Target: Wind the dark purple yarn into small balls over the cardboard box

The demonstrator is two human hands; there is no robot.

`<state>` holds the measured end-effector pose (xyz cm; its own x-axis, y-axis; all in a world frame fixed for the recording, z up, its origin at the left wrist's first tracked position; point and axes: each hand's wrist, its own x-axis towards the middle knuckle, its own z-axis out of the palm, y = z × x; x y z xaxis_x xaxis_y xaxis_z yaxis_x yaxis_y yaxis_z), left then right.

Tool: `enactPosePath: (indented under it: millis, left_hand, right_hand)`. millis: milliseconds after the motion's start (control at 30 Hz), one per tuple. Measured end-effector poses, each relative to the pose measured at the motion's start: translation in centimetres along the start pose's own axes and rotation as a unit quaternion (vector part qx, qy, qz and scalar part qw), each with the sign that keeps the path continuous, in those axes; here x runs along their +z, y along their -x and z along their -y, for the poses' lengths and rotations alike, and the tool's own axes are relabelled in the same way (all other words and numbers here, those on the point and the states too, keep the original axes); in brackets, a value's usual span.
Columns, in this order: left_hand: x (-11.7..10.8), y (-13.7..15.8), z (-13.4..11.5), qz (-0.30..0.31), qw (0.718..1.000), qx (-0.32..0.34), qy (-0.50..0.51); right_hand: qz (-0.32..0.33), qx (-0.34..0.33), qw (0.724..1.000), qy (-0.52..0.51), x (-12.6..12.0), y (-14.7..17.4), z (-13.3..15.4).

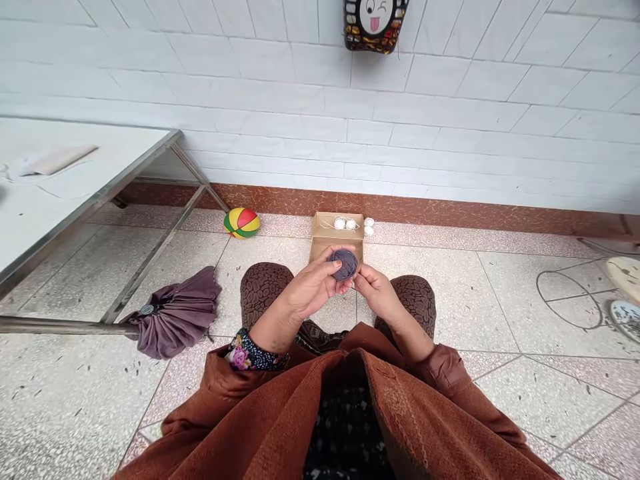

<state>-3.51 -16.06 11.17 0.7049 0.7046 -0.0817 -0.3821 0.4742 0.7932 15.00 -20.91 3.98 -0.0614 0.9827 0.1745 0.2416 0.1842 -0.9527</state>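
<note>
A round ball of grey-purple yarn (345, 264) rests in my left hand (316, 283), with the thumb pressed on its front and the fingers curled behind. Close against its right side, my right hand (376, 287) has thumb and forefinger pinched together; what lies between them is too small to make out, perhaps a strand. Just beyond both hands an open cardboard box (320, 227) stands on the floor. Two white balls (340, 223) with loose thread lie in its far part, and more white balls (369, 227) sit outside its right side.
On the left stands a metal-framed table (145, 160), with a folded purple umbrella (180, 310) by its lower bar. A colourful ball (243, 223) lies near the wall. A black basket (373, 40) hangs above. To the right is a wire ring stand (570, 299).
</note>
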Motion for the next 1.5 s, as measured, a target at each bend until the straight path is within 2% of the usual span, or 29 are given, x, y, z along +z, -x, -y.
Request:
enactPosePath:
  millis: [100, 200, 333, 400, 467, 567, 667, 733, 867, 967, 1067, 1167, 1367, 1500]
  left_hand:
    - [-0.4, -0.3, 0.4, 0.009, 1.000, 0.004, -0.006]
    - [-0.8, -0.6, 0.6, -0.026, 0.993, 0.057, -0.098]
    - [-1.8, -1.2, 1.0, -0.117, 0.943, 0.139, -0.278]
    - [-2.3, -1.4, 1.4, -0.140, 0.925, 0.143, -0.324]
    - [-2.5, -1.5, 1.7, -0.141, 0.919, 0.136, -0.342]
    - [-2.2, -1.4, 1.8, -0.118, 0.927, 0.119, -0.335]
    - [-1.8, -1.2, 1.6, -0.057, 0.953, 0.083, -0.286]
    - [-1.7, -1.0, 1.5, -0.033, 0.971, 0.065, -0.226]
    - [-1.6, -0.6, 1.3, -0.033, 0.994, 0.040, -0.098]
    - [-1.5, -0.5, 1.2, -0.018, 0.999, 0.016, -0.035]
    - [-1.5, -0.5, 1.2, -0.026, 0.999, 0.016, -0.010]
    - [-1.9, -0.7, 1.4, -0.056, 0.997, 0.046, -0.015]
    - [-2.4, -0.8, 1.3, -0.107, 0.975, 0.114, -0.157]
    - [-2.2, -0.5, 1.4, -0.065, 0.972, 0.085, -0.209]
  right_hand:
    - [-0.023, -0.012, 0.998, 0.054, -0.1, 0.0, -0.3]
    - [-0.018, -0.049, 0.994, 0.099, -0.4, 0.4, 0.0]
    - [0.030, -0.142, 0.975, 0.167, -1.3, 1.1, 1.7]
    - [0.044, -0.184, 0.962, 0.197, -2.2, 0.9, 2.8]
    - [0.036, -0.211, 0.953, 0.215, -3.2, 0.2, 3.9]
    - [0.001, -0.210, 0.952, 0.222, -4.6, -1.8, 4.7]
    - [-0.021, -0.193, 0.962, 0.192, -5.0, -3.4, 4.3]
    - [-0.030, -0.157, 0.976, 0.151, -4.5, -3.9, 3.3]
    - [-0.045, -0.054, 0.997, 0.030, -2.4, -3.0, 0.8]
    - [-0.039, -0.030, 0.999, -0.021, -0.8, -2.0, -0.6]
    - [-0.041, -0.038, 0.998, 0.006, -0.4, -1.2, -0.9]
    - [-0.039, -0.061, 0.995, 0.072, -0.8, -0.3, 0.0]
    - [0.039, -0.176, 0.968, 0.173, -2.1, 1.2, 3.5]
    - [0.005, -0.197, 0.962, 0.190, -3.7, -0.2, 5.5]
